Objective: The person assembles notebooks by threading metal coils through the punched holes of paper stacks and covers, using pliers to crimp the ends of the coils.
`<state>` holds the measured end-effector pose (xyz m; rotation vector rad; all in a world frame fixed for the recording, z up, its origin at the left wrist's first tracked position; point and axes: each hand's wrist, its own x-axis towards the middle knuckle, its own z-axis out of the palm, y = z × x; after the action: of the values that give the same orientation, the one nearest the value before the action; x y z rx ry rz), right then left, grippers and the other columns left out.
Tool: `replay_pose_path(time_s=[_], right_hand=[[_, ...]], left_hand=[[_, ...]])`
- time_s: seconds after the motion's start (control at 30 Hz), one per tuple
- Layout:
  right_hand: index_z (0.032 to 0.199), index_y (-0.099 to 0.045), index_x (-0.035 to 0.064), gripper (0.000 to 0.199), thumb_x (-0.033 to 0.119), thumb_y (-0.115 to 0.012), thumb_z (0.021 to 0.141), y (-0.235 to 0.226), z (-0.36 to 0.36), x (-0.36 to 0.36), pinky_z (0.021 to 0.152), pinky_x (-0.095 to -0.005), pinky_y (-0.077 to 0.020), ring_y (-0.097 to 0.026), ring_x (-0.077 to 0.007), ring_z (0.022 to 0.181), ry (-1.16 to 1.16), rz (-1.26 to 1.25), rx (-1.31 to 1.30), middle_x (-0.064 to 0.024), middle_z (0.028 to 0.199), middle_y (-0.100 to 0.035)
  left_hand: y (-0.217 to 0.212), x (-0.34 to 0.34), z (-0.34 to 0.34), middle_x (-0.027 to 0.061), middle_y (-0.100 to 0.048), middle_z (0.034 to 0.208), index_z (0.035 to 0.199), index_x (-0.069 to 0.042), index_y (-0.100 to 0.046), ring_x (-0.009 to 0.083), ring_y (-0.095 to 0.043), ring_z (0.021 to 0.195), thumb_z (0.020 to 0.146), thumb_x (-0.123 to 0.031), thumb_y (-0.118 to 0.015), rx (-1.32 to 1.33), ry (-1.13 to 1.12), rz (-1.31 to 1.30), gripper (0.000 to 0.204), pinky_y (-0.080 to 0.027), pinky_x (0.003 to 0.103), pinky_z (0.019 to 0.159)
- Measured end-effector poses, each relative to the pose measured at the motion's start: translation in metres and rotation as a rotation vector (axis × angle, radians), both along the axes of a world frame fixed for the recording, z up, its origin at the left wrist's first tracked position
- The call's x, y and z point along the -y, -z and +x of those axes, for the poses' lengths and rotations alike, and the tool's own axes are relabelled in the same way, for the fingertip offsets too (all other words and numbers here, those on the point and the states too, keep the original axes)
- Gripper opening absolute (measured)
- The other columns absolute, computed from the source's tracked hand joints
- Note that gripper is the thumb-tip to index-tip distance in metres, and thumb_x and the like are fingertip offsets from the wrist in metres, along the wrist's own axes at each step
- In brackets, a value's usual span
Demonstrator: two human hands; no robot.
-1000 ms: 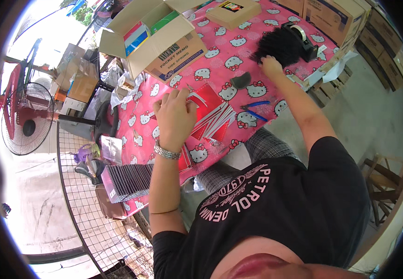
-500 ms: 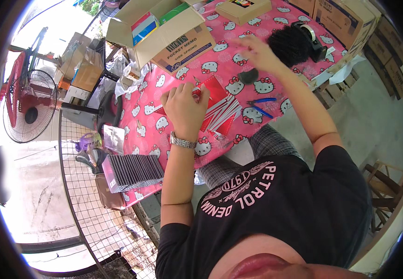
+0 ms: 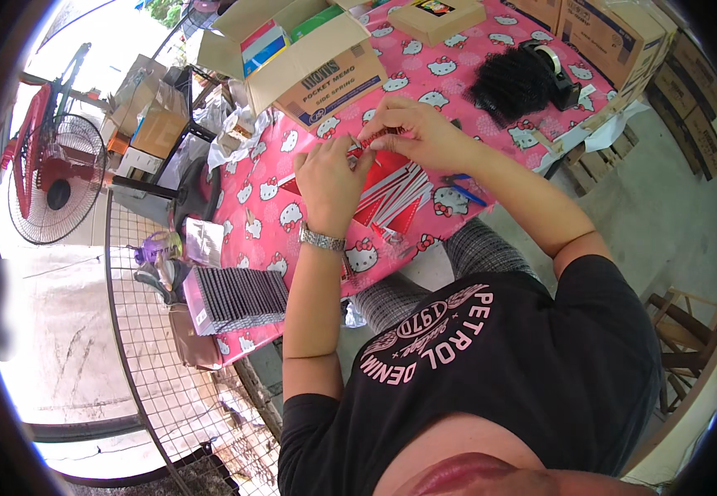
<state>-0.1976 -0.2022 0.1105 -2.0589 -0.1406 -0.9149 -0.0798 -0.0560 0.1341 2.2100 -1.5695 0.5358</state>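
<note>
Both hands meet at frame centre-top over the desk (image 3: 309, 178): left hand (image 3: 331, 178) & right hand (image 3: 412, 132) pinch a red booklet (image 3: 391, 194), prob. mid-binding; next needs fine fingertip alignment.

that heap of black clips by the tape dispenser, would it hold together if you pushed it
The black clip heap looks loose and spiky, so a push would likely scatter it. The pieces seem small and light, probably sliding easily on the glossy pink tablecloth.

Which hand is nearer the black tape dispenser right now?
Right. The right hand is over the red sheets, apart from the tape dispenser to its right; the left hand sits farther left.
</note>
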Motion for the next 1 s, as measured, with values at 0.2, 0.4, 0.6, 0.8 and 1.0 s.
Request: replay_pose_path(time_s=[0.2, 0.4, 0.6, 0.8, 1.0], right_hand=[[0.116, -0.062, 0.007, 0.028, 0.014, -0.065, 0.088, -0.025, -0.016, 0.017, 0.07, -0.0318, -0.0483, -0.06, -0.0188, 0.083, 0.005, -0.051, -0.285, -0.0063, 0.084, -0.061], [0.119, -0.055, 0.0071, 0.034, 0.014, -0.066, 0.087, -0.031, -0.022, 0.015, 0.063, -0.032, -0.049, -0.062, -0.0188, 0.07, 0.027, -0.305, -0.218, -0.0089, 0.082, -0.064], [0.112, -0.056, 0.0033, 0.031, 0.027, -0.058, 0.092, -0.01, 0.011, 0.035, 0.067, -0.0371, -0.0516, -0.066, -0.0242, 0.075, -0.145, 0.535, -0.406, -0.01, 0.087, -0.065], [0.115, -0.06, 0.0046, 0.055, 0.051, -0.055, 0.087, 0.258, 0.044, 0.114, 0.087, -0.0456, -0.0496, -0.065, -0.0322, 0.095, 1.087, -0.553, -0.587, -0.015, 0.104, -0.066], [0.117, -0.061, 0.0064, 0.047, 0.038, -0.066, 0.082, 0.064, 0.046, 0.094, 0.087, -0.0339, -0.0485, -0.062, -0.0176, 0.093, -0.058, 0.471, -0.496, -0.0086, 0.108, -0.064]], left_hand=[[-0.004, 0.008, -0.002, 0.0053, -0.065, 0.08, 0.091, -0.01, -0.061, 0.0244, -0.062, 0.079, 0.081, -0.03, -0.07, 0.018, 0.09, 0.044, 0.025, -0.038, 0.039, 0.077], [-0.008, -0.003, 0.01, 0.0092, -0.065, 0.092, 0.1, -0.009, -0.056, 0.0276, -0.061, 0.087, 0.086, -0.022, -0.066, -0.167, 0.295, 0.031, 0.021, -0.038, 0.039, 0.08], [-0.005, -0.011, 0.017, 0.0088, -0.066, 0.093, 0.1, -0.008, -0.056, 0.0305, -0.061, 0.085, 0.09, -0.022, -0.062, -0.155, 0.356, -0.04, 0.018, -0.038, 0.038, 0.081], [-0.004, 0.005, 0.005, 0.007, -0.064, 0.1, 0.104, -0.01, -0.058, 0.0345, -0.053, 0.114, 0.09, -0.035, -0.061, 0.127, 0.166, 0.006, 0.029, -0.026, 0.068, 0.098], [0.016, -0.019, 0.011, 0.012, -0.061, 0.095, 0.1, -0.003, -0.061, 0.0354, -0.051, 0.1, 0.08, -0.033, -0.074, -0.02, 0.032, -0.133, 0.038, -0.04, 0.048, 0.088]])
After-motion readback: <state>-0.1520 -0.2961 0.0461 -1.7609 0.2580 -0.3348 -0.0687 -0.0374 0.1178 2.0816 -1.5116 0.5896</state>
